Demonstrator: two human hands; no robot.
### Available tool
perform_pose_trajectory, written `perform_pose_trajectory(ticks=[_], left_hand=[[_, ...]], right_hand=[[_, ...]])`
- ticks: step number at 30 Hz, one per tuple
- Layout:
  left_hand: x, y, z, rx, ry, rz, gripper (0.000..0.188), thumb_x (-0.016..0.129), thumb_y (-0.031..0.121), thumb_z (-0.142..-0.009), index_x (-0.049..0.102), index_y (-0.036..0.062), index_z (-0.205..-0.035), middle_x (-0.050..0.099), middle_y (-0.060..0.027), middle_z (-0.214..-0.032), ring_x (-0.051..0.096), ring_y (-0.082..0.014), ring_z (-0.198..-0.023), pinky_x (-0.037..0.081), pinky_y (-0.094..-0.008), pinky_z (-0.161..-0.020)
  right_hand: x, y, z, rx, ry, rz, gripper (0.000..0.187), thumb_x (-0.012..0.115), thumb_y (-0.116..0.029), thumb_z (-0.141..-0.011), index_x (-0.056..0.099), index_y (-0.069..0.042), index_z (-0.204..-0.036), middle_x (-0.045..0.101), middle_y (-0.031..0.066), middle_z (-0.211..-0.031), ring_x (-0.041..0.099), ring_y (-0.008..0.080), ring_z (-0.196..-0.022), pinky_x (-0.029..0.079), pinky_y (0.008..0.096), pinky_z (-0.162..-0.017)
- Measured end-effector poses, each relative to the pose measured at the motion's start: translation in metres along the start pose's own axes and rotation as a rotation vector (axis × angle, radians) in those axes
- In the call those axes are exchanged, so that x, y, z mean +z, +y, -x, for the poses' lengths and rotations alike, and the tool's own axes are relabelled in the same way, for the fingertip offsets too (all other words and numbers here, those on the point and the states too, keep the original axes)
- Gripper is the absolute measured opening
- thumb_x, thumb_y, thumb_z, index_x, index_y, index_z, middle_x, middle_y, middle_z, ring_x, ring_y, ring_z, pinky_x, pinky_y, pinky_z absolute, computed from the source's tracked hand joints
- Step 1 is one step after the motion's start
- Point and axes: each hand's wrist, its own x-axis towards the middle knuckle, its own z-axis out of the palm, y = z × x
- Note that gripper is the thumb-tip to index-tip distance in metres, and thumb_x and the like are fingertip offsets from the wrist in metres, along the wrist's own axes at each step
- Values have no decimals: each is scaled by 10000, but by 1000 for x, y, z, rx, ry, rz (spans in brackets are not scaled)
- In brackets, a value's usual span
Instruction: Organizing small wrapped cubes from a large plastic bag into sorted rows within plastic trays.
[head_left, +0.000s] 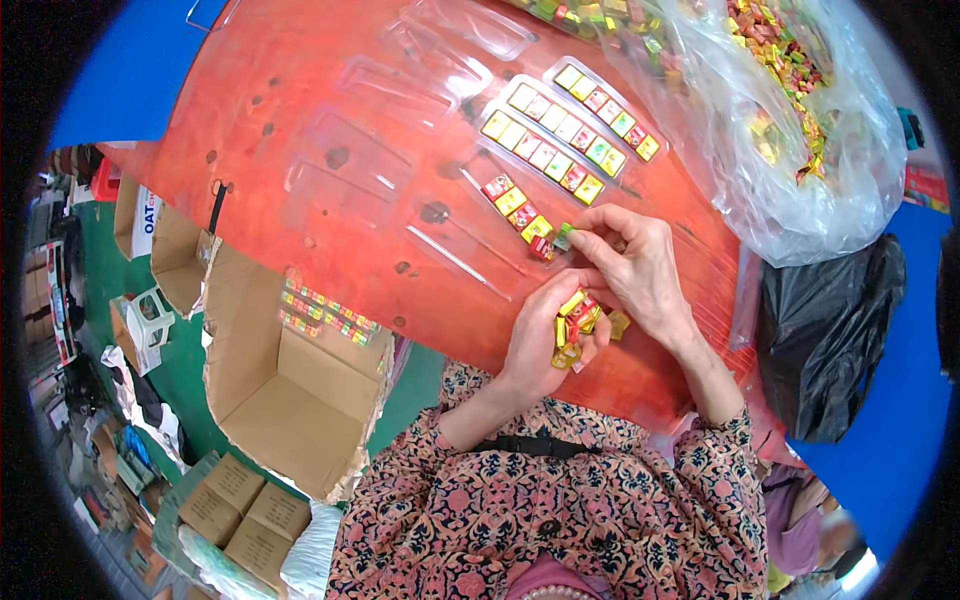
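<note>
2 trays (505, 107) look loaded, a 3rd tray (462, 228) has 1 row (517, 208) begun, other trays (350, 168) lie bare. The left hand (537, 335) cups wrapped pieces (577, 318); the right hand (632, 262) pinches a green piece (563, 237).

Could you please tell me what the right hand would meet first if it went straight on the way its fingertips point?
Beyond the green piece it pinches, the right hand would probably meet the red piece just left of it, though depth is unclear.
</note>
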Motion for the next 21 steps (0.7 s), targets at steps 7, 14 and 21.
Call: perform_pose_trajectory(ticks=[7, 14, 21], left_hand=[[0, -1, 2, 55, 0, -29, 354, 340, 314, -965, 492, 16, -1080, 571, -123, -642, 487, -122, -422, 369, -206, -363], [3, -3, 1, 79, 27, 7, 271, 366, 311, -966, 467, 67, -1029, 572, -127, -642, 495, -136, -411, 368, -209, -349], [-5, -7, 0, 83, 33, 34, 281, 368, 313, -963, 480, 58, -1003, 576, -123, -652, 506, -136, -422, 382, -213, -351]], right_hand=[[5, -5, 1, 19, 31, -3, 118, 625, -75, -829, 622, 44, -834, 637, 68, -663, 583, 71, -578, 463, 231, -505], [0, -3, -3, -215, -7, 332, 152, 673, -71, -760, 630, 4, -885, 585, 107, -699, 571, 177, -582, 445, 298, -521], [4, -13, -14, -451, -268, 447, 258, 659, -81, -738, 631, -38, -990, 528, 96, -757, 569, 260, -654, 442, 366, -578]])
